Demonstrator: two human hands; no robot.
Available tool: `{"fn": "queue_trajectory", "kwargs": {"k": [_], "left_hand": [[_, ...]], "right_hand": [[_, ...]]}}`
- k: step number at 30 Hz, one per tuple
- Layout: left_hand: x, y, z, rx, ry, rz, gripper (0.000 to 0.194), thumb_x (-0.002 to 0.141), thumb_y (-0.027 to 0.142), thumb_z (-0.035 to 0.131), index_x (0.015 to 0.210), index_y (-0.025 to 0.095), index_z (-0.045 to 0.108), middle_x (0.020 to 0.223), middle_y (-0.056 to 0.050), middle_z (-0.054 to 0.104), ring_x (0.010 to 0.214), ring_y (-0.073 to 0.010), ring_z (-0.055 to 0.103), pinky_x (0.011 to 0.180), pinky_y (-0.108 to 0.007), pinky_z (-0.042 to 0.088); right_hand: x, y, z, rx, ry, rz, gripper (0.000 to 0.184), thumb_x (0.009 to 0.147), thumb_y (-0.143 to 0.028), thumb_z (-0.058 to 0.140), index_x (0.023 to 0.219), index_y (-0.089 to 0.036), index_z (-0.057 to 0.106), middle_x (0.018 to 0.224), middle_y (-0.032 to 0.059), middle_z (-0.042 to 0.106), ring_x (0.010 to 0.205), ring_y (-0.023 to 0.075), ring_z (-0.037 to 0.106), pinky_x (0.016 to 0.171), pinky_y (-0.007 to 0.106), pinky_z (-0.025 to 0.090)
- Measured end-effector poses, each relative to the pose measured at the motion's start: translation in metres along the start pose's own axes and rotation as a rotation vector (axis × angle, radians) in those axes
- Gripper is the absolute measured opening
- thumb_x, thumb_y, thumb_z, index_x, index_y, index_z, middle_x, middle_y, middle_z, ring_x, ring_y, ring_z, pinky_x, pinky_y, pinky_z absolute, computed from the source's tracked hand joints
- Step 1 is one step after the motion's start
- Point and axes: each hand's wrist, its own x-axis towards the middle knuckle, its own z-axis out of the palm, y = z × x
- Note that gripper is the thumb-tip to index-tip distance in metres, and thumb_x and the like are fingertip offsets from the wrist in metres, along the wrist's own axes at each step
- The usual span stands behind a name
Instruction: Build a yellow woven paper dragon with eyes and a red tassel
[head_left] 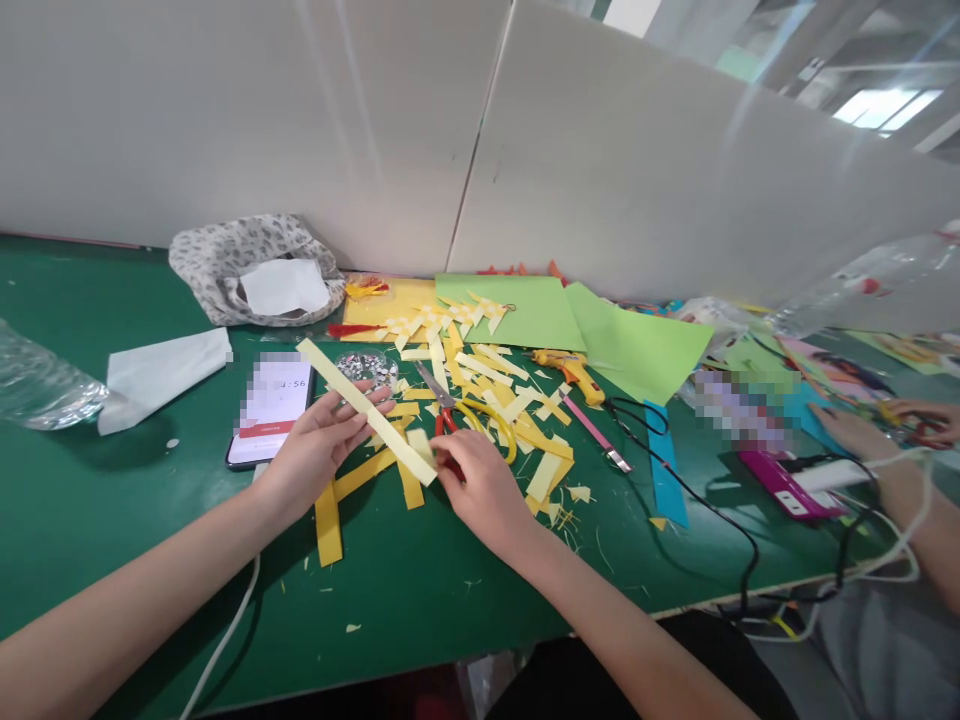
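Observation:
A long pale yellow paper strip [352,395] slants across my left hand [330,435], held between its thumb and fingers. Close to the strip's lower end, my right hand [476,480] is closed in a pinch on a small, blurred pale yellow paper piece [418,447]. Just beyond the right fingertips lie scissors [435,385] with red handles, partly hidden by that hand. Yellow handles [506,430] curve beside them. Many yellow paper strips [487,370] are strewn around. Behind them rests a folded yellow paper shape [442,318] with a red tassel.
A phone [274,405] and a dish of sequins [367,368] are near my left hand. A yellow glue gun [570,372], a pink-handled cutter [596,428] and black cable [720,530] lie rightward. Another person's hands [855,435] work at far right. A cloth pouch [255,250] stands behind.

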Motion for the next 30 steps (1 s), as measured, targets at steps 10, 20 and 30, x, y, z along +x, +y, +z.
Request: {"fn": "queue_trajectory", "kwargs": {"k": [10,20,30], "left_hand": [[0.006,-0.001,-0.002,-0.090,0.122,-0.002,0.013,0.080,0.006,0.059,0.087,0.014,0.066,0.103,-0.008,0.070,0.098,-0.0141,0.065,0.078,-0.013,0.054],[0.009,0.001,-0.006,-0.356,0.165,-0.089,0.022,0.081,0.000,0.052,0.090,0.017,0.064,0.087,-0.003,0.071,0.065,-0.0062,0.067,0.056,-0.009,0.055],[0.008,0.006,-0.004,-0.454,0.156,-0.168,0.013,0.084,0.005,0.053,0.091,0.015,0.059,0.082,-0.001,0.067,0.052,-0.0043,0.063,0.048,-0.010,0.055]], "right_hand": [[0.005,0.016,-0.033,0.198,0.251,0.457,0.019,0.078,-0.034,0.060,0.091,-0.020,0.062,0.081,0.0042,0.066,0.071,0.0179,0.061,0.067,0.032,0.050],[0.009,0.023,-0.022,-0.102,0.132,0.363,0.043,0.080,-0.034,0.057,0.120,-0.021,0.047,0.082,0.0034,0.066,0.074,0.0202,0.059,0.059,0.031,0.045],[-0.006,-0.012,0.005,-0.080,-0.078,-0.011,0.023,0.085,-0.036,0.055,0.100,-0.019,0.059,0.082,0.0045,0.065,0.081,0.0190,0.058,0.072,0.033,0.046]]}}
